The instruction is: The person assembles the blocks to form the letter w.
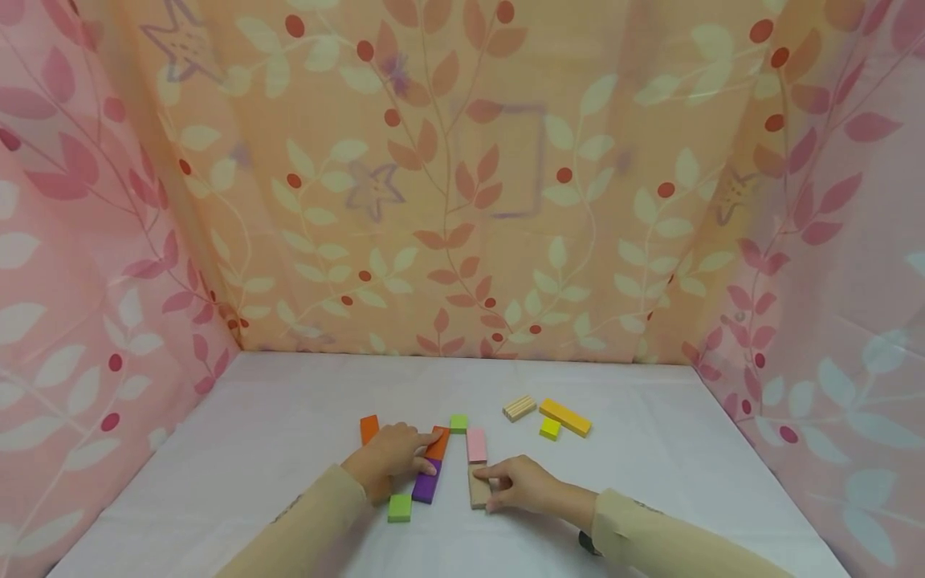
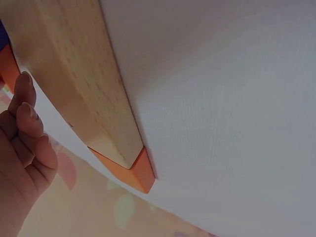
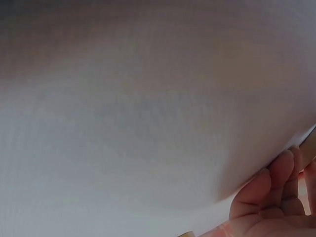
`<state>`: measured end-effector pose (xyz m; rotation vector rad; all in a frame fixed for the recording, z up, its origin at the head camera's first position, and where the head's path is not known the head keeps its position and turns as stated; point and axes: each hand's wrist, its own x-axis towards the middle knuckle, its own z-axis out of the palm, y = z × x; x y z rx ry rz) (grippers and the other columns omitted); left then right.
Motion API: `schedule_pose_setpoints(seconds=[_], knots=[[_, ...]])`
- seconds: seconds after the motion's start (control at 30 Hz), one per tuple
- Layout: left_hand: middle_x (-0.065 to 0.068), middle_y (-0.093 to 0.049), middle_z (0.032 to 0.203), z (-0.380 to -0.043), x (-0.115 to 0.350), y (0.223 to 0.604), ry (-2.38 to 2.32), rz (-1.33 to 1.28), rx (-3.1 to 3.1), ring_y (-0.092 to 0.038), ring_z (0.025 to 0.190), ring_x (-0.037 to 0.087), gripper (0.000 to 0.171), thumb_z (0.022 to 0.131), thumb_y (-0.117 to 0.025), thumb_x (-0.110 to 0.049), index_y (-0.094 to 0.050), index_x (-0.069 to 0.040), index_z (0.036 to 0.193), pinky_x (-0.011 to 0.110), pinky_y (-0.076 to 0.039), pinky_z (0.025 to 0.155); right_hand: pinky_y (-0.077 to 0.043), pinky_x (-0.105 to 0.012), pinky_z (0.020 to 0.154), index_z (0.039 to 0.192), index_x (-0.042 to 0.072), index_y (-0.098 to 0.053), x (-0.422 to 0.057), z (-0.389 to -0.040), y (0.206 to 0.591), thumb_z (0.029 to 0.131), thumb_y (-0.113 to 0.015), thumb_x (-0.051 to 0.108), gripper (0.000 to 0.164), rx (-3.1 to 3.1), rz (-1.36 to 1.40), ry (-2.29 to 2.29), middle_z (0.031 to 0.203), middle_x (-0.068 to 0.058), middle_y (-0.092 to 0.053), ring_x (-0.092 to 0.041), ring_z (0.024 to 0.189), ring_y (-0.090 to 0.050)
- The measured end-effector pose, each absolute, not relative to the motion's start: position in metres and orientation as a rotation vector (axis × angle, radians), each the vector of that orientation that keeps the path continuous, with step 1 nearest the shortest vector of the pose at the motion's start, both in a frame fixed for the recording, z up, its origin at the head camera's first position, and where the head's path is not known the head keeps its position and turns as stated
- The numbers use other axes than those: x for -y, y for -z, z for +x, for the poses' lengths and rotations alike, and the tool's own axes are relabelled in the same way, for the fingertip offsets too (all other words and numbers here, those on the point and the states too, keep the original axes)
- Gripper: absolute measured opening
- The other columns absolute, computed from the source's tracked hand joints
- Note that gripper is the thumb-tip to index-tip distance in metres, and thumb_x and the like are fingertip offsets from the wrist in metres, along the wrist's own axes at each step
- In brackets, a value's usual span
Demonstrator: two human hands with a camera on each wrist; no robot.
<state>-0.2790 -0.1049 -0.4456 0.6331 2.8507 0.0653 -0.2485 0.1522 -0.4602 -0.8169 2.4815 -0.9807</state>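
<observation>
My left hand [image 1: 386, 461] reaches over a row of blocks in the head view. Its index finger touches an orange block [image 1: 438, 443], and the thumb touches the purple block [image 1: 427, 482] adjoining it. Under this hand, a wooden block [image 2: 94, 84] meets another orange block [image 1: 369, 429] end to end; the hand hides most of the wooden one. To the right, my right hand [image 1: 527, 484] pinches a wooden block [image 1: 478, 490] between index finger and thumb. That block lies against the near end of a pink block [image 1: 476, 445].
Light green blocks sit near the left wrist [image 1: 400, 508] and beyond the pink block [image 1: 458, 424]. Farther right lie a ridged wooden block [image 1: 519, 408], a long yellow-orange block [image 1: 566, 417] and a small yellow block [image 1: 550, 429]. Patterned curtains [image 1: 448, 241] surround the white table [image 1: 303, 385].
</observation>
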Motion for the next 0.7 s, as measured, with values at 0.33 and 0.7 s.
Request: schedule_pose_setpoints(seconds=[0.33, 0.7], knots=[[0.006, -0.065, 0.107, -0.2759, 0.1027, 0.4406, -0.075, 0.649, -2.86, -0.055, 0.098, 0.024, 0.066, 0.082, -0.069, -0.052, -0.057, -0.021, 0.138, 0.042, -0.044, 0.094, -0.029, -0.019, 0.054, 0.127, 0.01, -0.066, -0.1521, -0.2481, 0.4595, 0.081, -0.079, 0.019, 0.049, -2.5, -0.828, 0.965, 0.063, 0.008, -0.046, -0.004, 0.06, -0.039], [0.008, -0.061, 0.121, -0.2771, 0.1008, 0.441, -0.118, 0.569, -2.831, -0.053, 0.113, 0.029, 0.065, 0.083, -0.07, -0.05, -0.055, -0.023, 0.14, 0.047, -0.04, 0.102, -0.029, -0.019, 0.054, 0.128, 0.008, -0.065, -0.1533, -0.2482, 0.4578, 0.082, -0.078, 0.017, 0.049, -2.496, -0.827, 0.96, 0.063, 0.008, -0.046, -0.004, 0.06, -0.039]])
